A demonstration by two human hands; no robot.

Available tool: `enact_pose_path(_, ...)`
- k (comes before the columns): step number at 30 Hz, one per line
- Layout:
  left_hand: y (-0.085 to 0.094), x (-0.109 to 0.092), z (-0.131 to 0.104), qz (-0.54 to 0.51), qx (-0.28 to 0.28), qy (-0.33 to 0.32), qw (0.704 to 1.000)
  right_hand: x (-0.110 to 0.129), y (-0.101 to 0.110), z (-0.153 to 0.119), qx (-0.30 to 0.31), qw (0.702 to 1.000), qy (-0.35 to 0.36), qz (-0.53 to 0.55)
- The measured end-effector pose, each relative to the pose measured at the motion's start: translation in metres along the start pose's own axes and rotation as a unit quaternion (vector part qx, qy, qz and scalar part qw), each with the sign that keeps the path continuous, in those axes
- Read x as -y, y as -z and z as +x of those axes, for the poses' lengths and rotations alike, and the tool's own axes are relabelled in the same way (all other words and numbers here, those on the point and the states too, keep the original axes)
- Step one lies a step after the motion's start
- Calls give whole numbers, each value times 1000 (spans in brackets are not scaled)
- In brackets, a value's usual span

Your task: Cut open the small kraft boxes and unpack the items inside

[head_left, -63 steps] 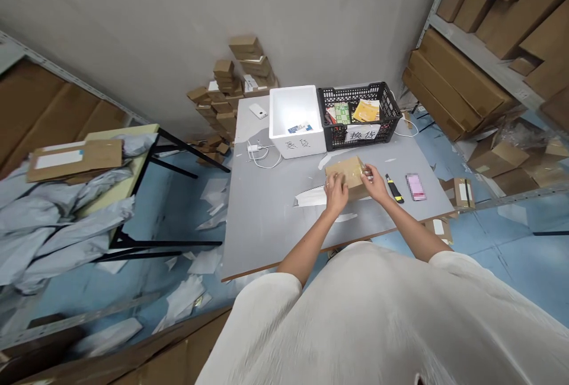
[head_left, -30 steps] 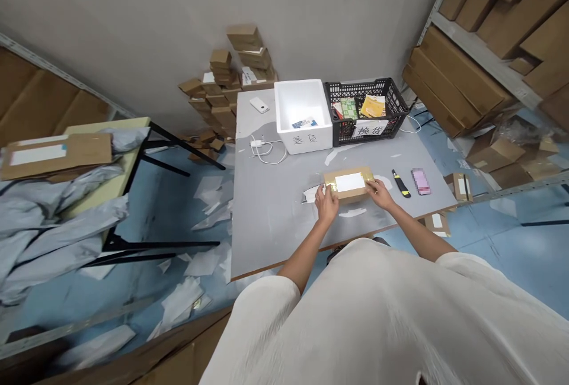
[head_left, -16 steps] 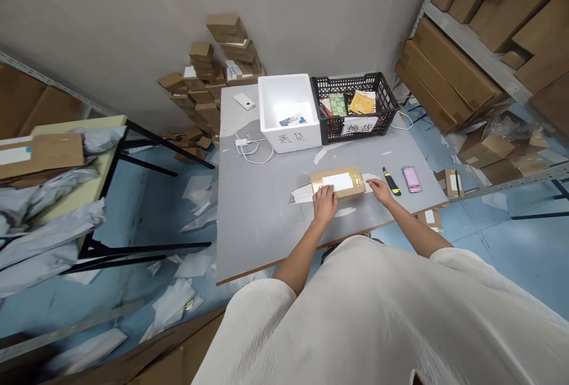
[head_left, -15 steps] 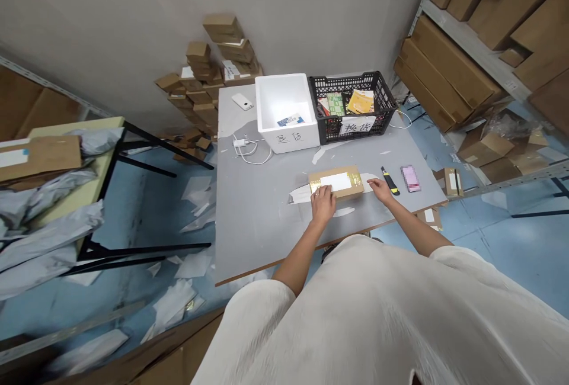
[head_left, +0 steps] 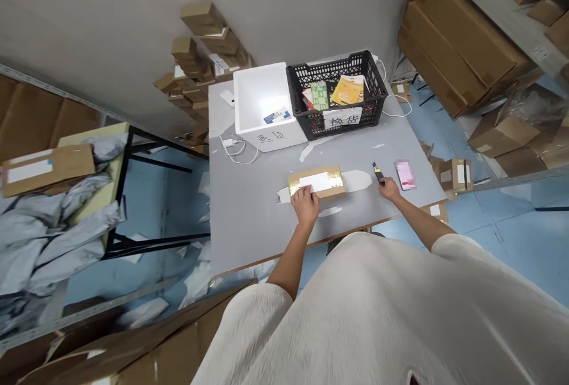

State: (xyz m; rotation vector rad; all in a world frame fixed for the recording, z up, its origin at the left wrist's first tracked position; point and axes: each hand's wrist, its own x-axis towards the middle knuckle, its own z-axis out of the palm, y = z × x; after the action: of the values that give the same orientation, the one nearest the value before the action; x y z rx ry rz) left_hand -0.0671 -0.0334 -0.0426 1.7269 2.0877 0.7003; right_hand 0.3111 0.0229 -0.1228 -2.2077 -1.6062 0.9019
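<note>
A grey wall (head_left: 311,6) rises beyond the grey worktop (head_left: 249,213). Near the worktop's middle lies a taped carton (head_left: 331,176), with a white foam box (head_left: 291,139) at its eleven o'clock and a black crate (head_left: 311,124) towards one. The left hand (head_left: 306,205) rests loosely spread fingers on the carton's seven o'clock edge; at three o'clock, the right hand (head_left: 389,189) has its fingers wrapped around a cutter (head_left: 378,173).

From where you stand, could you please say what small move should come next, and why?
Probably bring the black-and-yellow cutter toward the cardboard box: the right hand grips its handle, the left hand rests on the box, and gold tape shows at both ends.
</note>
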Motion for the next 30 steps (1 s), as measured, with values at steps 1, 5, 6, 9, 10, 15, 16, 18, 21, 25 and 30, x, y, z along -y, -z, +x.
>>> enact_pose_path(1,-1,-2,0,5,-3,7,1000,-2,-1,4,5,1000,4,-11)
enact_pose_path(5,-4,-8,0,18,-4,37,999,-4,-4,18,26,998,26,-47)
enact_pose_path(6,-5,-10,0,19,-4,43,999,-4,-6,22,30,998,31,-49)
enact_pose_path(9,-6,-13,1,26,-7,56,998,-7,-10,30,39,997,38,-48)
enact_pose_path(10,-7,-15,1,30,-9,59,998,-7,-11,33,43,997,38,-49)
enact_pose_path(15,-10,-17,3,43,-18,69,997,-6,-11,37,61,994,50,-77)
enact_pose_path(16,-10,-17,3,47,-20,70,996,-4,-11,36,65,993,53,-88)
enact_pose_path(18,-11,-17,4,59,-23,69,996,0,-8,35,75,988,52,-121)
enact_pose_path(21,-13,-15,4,83,-23,59,994,6,-4,35,97,977,41,-183)
enact_pose_path(25,-12,-10,3,110,-12,44,993,13,4,35,107,973,26,-203)
enact_pose_path(30,-12,-2,1,103,-11,18,995,28,10,32,80,994,-48,-53)
